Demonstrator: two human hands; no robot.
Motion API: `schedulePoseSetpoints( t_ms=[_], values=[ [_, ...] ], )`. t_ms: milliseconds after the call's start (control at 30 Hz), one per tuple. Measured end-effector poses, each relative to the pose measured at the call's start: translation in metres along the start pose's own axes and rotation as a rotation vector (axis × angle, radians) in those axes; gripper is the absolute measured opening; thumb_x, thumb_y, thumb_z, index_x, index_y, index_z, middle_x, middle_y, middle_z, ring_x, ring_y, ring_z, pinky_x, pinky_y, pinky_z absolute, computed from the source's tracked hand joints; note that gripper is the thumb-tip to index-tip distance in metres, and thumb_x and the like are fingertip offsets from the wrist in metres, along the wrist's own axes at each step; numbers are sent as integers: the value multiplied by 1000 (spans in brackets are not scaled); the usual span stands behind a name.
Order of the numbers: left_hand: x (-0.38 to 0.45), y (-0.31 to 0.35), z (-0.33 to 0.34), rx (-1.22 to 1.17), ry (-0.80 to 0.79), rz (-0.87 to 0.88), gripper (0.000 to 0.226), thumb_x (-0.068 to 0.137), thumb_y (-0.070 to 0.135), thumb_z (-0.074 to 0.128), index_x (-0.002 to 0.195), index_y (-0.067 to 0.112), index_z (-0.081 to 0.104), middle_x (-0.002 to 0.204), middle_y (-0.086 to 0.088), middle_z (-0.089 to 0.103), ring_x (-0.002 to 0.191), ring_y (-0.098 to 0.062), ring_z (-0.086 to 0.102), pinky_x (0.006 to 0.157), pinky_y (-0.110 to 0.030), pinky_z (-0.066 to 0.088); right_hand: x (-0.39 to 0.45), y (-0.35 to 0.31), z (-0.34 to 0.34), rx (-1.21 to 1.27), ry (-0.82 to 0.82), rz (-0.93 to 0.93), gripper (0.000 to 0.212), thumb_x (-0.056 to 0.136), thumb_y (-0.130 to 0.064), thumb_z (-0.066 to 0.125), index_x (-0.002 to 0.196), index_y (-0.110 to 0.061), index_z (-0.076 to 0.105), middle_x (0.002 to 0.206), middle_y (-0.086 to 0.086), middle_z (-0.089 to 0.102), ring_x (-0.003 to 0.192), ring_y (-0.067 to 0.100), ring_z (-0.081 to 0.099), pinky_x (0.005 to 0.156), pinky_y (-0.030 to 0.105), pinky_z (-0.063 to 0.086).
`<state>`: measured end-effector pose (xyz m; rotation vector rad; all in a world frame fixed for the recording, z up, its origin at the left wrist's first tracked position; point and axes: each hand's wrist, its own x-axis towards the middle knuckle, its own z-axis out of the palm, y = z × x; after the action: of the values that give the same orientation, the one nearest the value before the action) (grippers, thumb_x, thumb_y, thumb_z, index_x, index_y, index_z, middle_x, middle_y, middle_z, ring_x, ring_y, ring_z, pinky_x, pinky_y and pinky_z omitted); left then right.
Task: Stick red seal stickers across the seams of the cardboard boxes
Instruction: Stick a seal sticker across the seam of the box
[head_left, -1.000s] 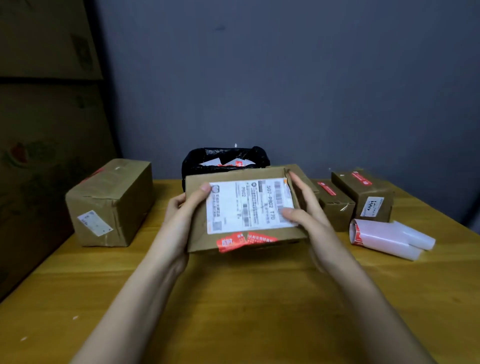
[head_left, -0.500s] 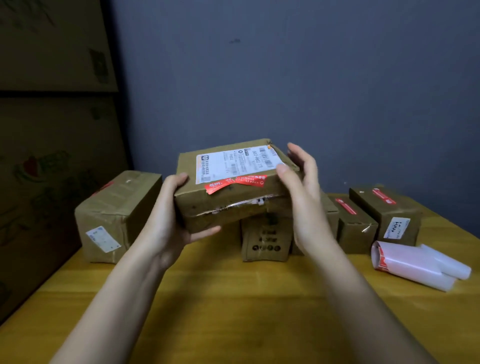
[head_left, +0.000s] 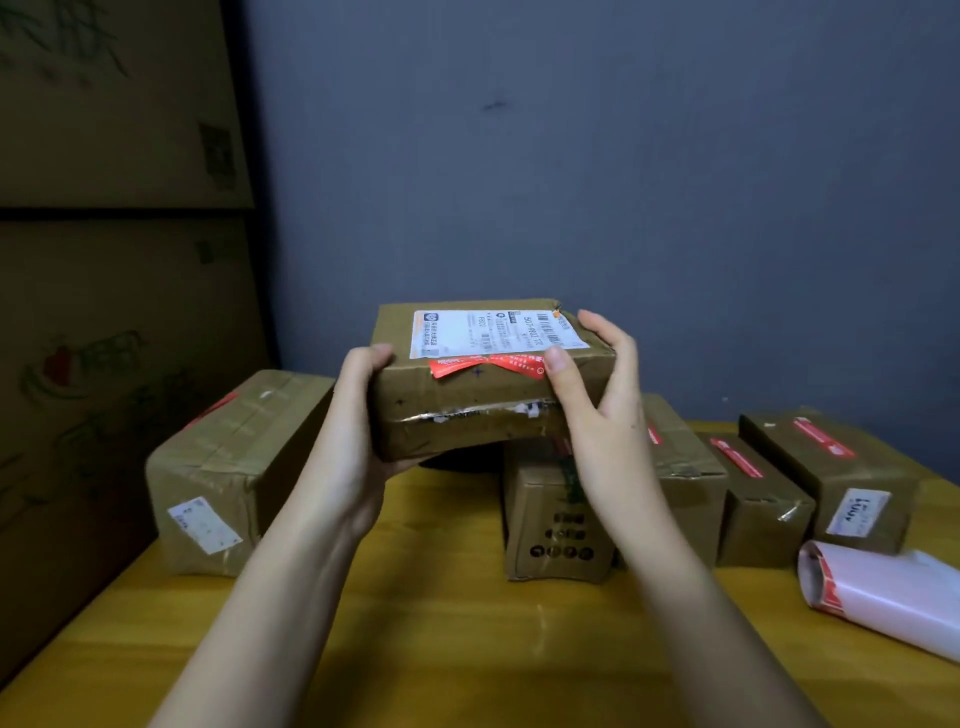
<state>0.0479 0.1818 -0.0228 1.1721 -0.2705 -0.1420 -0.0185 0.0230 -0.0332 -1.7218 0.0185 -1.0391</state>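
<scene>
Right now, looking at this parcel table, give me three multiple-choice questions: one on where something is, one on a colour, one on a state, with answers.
1. Where is the roll of sticker sheets?
A. on the table at the right
B. on top of the left box
C. in the left hand

2. What colour is the sticker on the held box?
A. blue
B. red
C. green

3. How is the labelled box supported?
A. flat on the table
B. held up by both hands
C. leaning on the wall

Answers: 1 A, the roll lies on the table at the right. 2 B, the sticker is red. 3 B, the left hand and right hand hold the box above the table.
</scene>
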Motion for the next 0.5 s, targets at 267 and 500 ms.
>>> schedulePoseSetpoints(
  t_ms=[267,500],
  values=[
    [17,-9,4,-11,64,138,76,66,62,52,132,24,50,121,-7,64,109,-22,62,75,-40,55,7,9,0,-186,144,-282,36,90,-32,58,125,-23,53,131,-5,44,125,-1,41,94,2,32],
    [22,-12,6,-70,65,147,64,75,54,46,130,22,53,107,-2,70,99,-18,65,69,-35,51,7,12,-10,-359,190,-485,28,90,-32,59,113,-17,67,127,-1,48,123,13,45,92,16,46]
  ],
)
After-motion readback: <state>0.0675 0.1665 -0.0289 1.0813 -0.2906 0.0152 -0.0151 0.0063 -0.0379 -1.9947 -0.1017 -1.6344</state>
